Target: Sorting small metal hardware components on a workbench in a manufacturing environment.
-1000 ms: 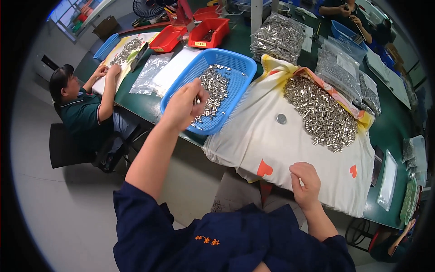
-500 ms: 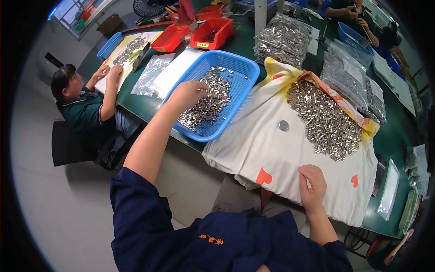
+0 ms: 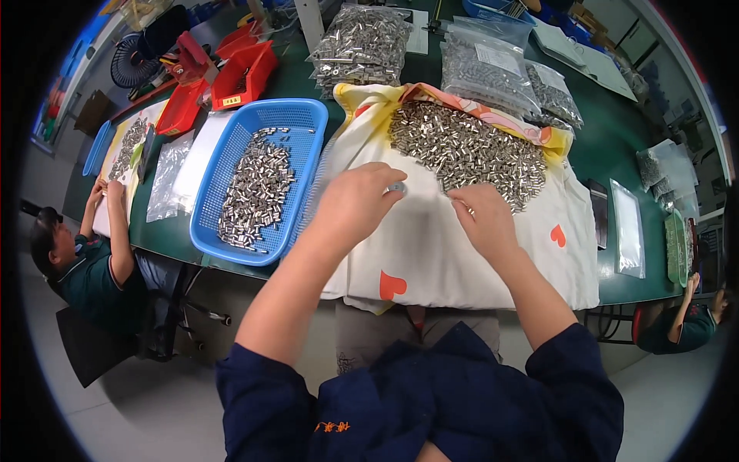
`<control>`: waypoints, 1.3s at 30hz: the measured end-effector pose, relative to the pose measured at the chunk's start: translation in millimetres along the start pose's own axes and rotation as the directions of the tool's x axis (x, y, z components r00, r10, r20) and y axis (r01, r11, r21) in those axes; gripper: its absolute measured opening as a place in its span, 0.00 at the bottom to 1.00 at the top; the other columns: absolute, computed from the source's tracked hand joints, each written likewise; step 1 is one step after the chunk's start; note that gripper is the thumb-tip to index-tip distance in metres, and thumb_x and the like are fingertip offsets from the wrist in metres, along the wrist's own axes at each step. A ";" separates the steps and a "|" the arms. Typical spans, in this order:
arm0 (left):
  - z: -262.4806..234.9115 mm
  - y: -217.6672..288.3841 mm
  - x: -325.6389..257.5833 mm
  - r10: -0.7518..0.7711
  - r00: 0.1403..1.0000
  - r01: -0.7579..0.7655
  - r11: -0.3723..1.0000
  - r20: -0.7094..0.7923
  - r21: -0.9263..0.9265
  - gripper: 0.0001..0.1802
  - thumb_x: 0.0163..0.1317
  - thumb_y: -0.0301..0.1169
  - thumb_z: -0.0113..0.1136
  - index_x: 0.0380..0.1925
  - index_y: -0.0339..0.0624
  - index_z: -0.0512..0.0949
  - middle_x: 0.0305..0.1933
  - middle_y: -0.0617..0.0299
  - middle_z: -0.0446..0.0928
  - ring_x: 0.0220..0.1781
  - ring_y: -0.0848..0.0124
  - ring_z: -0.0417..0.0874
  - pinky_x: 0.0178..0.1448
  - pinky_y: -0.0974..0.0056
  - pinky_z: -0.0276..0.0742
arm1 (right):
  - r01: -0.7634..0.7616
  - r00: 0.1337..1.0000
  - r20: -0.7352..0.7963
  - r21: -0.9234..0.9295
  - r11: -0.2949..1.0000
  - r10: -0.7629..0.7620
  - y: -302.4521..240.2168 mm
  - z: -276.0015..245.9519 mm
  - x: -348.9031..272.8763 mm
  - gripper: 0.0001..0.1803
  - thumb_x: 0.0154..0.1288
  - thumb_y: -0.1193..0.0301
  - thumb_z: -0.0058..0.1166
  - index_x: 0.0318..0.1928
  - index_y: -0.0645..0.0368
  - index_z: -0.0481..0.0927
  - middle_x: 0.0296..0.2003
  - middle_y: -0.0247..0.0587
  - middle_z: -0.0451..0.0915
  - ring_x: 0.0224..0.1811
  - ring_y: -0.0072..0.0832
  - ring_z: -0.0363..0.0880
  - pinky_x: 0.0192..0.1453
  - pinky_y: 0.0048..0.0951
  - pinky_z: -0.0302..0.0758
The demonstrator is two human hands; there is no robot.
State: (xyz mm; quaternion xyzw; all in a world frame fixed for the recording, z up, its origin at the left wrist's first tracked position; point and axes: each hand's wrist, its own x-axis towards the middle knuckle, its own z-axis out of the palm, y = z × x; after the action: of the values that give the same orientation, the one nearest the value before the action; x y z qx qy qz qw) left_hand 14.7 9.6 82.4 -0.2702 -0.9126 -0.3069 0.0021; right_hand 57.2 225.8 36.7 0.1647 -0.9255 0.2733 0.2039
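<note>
Small silver disc (image 3: 397, 187) sits on the white cloth (image 3: 431, 246), just at 6 o'clock of the metal-pin heap (image 3: 469, 150); my left hand (image 3: 356, 202) touches it w/ curled fingertips, grip closed or not I can't tell. My right hand (image 3: 481, 219) rests at 3 o'clock of the disc, fingers bent on cloth, holding nothing I can see. Blue basket (image 3: 231, 165) w/ more pins lies at 9 o'clock.

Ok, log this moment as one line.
left hand: over cloth, fingers closed at small round piece | right hand: on cloth beside metal parts | basket: part-filled
</note>
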 end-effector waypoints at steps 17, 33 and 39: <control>39.9 -20.2 21.5 -0.122 0.968 0.055 0.956 0.220 0.287 0.12 0.50 0.27 0.56 0.37 0.45 0.78 0.35 0.57 0.75 0.36 0.63 0.78 0.39 0.62 0.73 | 0.320 0.929 0.311 -0.400 0.859 -0.201 22.3 39.3 31.2 0.03 0.44 0.76 0.47 0.22 0.59 0.74 0.25 0.40 0.73 0.33 0.34 0.71 0.38 0.34 0.68; 59.3 -62.7 1.3 -0.118 0.942 0.283 -0.220 0.313 -0.934 0.22 0.56 0.24 0.54 0.53 0.36 0.66 0.43 0.59 0.75 0.44 0.68 0.78 0.44 0.69 0.75 | -0.460 0.871 0.320 0.799 0.388 0.373 -20.9 52.5 42.4 0.06 0.55 0.80 0.48 0.33 0.62 0.77 0.27 0.30 0.75 0.30 0.15 0.71 0.36 0.17 0.68; 58.6 -58.4 6.5 -0.119 0.931 0.325 -0.159 0.345 -0.932 0.22 0.56 0.23 0.55 0.53 0.36 0.67 0.43 0.59 0.76 0.44 0.70 0.78 0.46 0.68 0.75 | -0.282 0.950 0.134 0.758 0.589 0.283 -18.2 51.4 38.8 0.05 0.52 0.79 0.51 0.32 0.64 0.76 0.28 0.34 0.76 0.31 0.19 0.74 0.37 0.19 0.71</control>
State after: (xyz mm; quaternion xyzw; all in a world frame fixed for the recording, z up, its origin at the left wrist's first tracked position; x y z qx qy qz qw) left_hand -10.3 6.8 3.3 -0.0400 -0.4076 -0.8560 -0.3154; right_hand 16.5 174.3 23.4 0.0865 -0.7348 0.6693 0.0688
